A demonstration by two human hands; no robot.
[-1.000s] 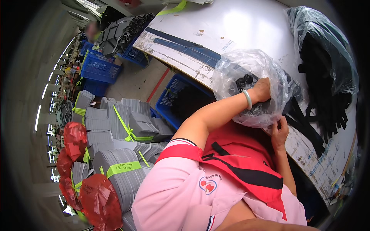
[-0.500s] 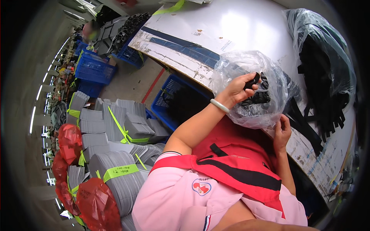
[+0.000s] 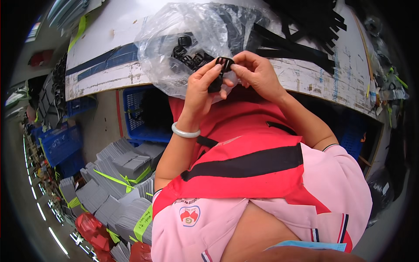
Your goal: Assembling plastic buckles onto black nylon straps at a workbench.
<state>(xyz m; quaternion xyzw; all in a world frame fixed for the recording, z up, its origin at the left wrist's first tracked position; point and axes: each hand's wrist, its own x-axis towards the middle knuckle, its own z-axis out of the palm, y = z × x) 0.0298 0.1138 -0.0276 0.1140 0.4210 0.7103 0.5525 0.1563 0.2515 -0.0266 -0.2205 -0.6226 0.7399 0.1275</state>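
Our left hand and right hand pinch one small black plastic buckle at the white bench's near edge, the clear plastic bag behind still holding many buckles.

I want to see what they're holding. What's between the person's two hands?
In the head view, a small black plastic buckle sits between the left hand and the right hand, pinched by fingertips of both, just in front of the clear plastic bag of similar black parts.
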